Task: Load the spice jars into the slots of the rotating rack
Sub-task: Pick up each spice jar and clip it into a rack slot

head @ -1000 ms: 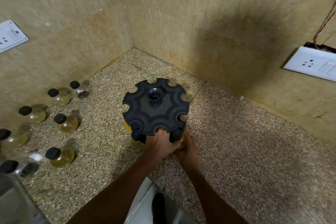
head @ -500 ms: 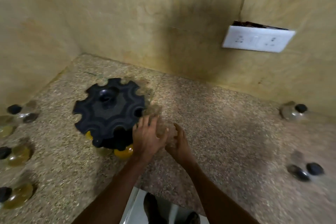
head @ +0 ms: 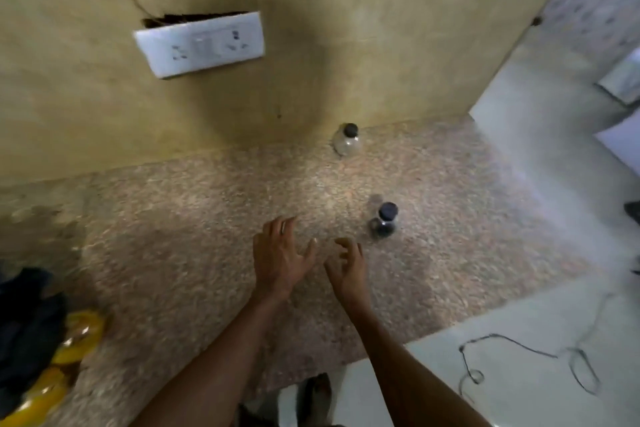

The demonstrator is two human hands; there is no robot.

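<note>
both my hands, left hand (head: pixel 278 262) and right hand (head: pixel 347 267), hover empty with fingers spread over the bench (head: pixel 194 218), probably because the dark jar (head: pixel 382 224) stands just beyond the right one.

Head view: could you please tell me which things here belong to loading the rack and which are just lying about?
Job:
dark jar
clear jar
rack
left hand
right hand

Lying about:
socket plate
cable
</note>
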